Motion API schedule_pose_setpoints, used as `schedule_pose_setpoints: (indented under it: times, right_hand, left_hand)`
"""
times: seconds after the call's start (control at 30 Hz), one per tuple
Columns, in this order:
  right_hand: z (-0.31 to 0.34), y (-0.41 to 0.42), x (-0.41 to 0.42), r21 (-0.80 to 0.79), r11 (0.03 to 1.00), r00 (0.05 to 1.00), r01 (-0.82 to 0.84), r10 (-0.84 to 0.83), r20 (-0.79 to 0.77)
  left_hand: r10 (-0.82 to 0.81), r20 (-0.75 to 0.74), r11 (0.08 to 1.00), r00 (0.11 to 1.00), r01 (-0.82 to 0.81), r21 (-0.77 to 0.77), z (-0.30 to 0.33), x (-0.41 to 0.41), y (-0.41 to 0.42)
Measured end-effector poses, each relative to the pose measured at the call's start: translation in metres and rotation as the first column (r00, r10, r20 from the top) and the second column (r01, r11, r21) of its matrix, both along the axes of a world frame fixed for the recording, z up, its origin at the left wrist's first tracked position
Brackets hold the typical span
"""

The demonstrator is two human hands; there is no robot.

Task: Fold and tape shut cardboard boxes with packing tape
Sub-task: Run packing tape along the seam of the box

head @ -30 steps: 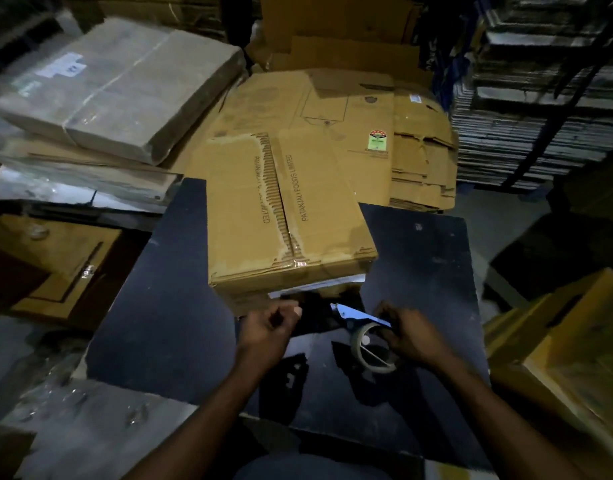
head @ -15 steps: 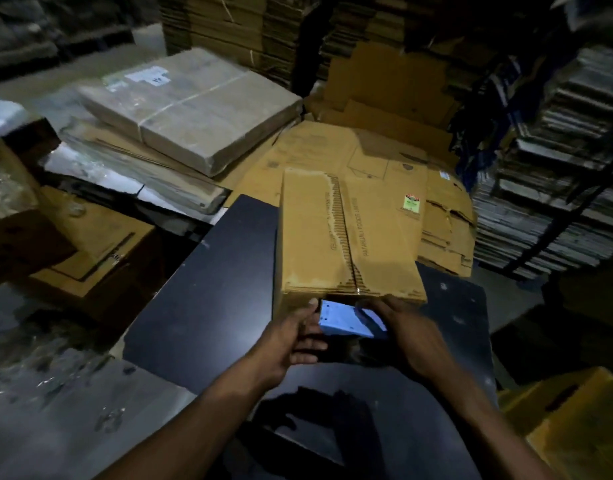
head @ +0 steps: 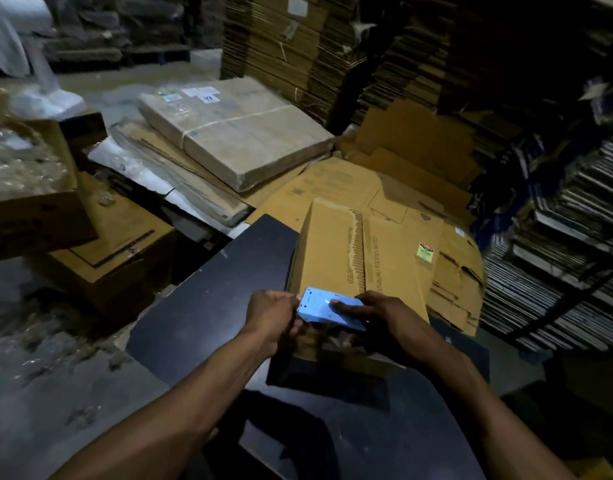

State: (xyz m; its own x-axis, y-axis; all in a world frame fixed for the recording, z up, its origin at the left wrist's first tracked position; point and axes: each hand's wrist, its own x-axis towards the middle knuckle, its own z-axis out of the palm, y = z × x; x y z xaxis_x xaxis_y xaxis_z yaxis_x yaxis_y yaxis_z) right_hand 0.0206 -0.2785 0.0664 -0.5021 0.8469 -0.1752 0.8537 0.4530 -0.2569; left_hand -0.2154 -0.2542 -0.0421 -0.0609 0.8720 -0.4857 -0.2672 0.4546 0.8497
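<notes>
- Right hand [head: 384, 315] grips the blue tape dispenser [head: 327, 308], forefinger laid along its top; left hand [head: 272, 313] pinches its 9 o'clock end.
- Cardboard box [head: 360, 258] lies at 12 o'clock on the black table [head: 201, 317]: probably best to start tape squarely on the centre seam, pressing firmly.

A dim packing warehouse: tall stacks of flattened cartons [head: 284, 43] line the back, wrapped bundles [head: 235, 133] lie on the floor, beside a dark worktable [head: 201, 313].
</notes>
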Motion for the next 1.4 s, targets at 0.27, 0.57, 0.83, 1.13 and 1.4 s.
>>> schedule_pose_setpoints:
  times: [0.27,0.57,0.83,1.13,1.4]
  right_hand:
    - [0.011,0.01,0.028,-0.04,0.999,0.987,-0.026,0.032,0.16]
    - [-0.001,0.035,0.037,-0.023,0.996,0.949,-0.09,0.093,0.3]
    - [-0.005,0.039,0.026,-0.02,0.99,0.927,-0.142,0.14,0.347]
    - [-0.009,0.051,0.01,-0.043,0.993,0.926,-0.108,0.116,0.359]
    - [-0.016,0.067,0.01,-0.082,0.996,0.93,-0.034,0.062,0.363]
  left_hand:
    - [0.084,-0.069,0.996,0.994,-0.084,-0.006,-0.021,-0.006,0.014]
    - [0.155,-0.112,0.986,0.982,-0.161,-0.044,-0.045,-0.014,0.011]
    - [0.227,-0.241,0.974,0.944,-0.217,0.066,-0.07,-0.009,0.012]
    - [0.225,-0.311,0.974,0.923,-0.211,0.081,-0.093,-0.012,0.018]
    - [0.013,-0.077,0.984,0.997,-0.026,-0.175,-0.098,-0.016,0.02]
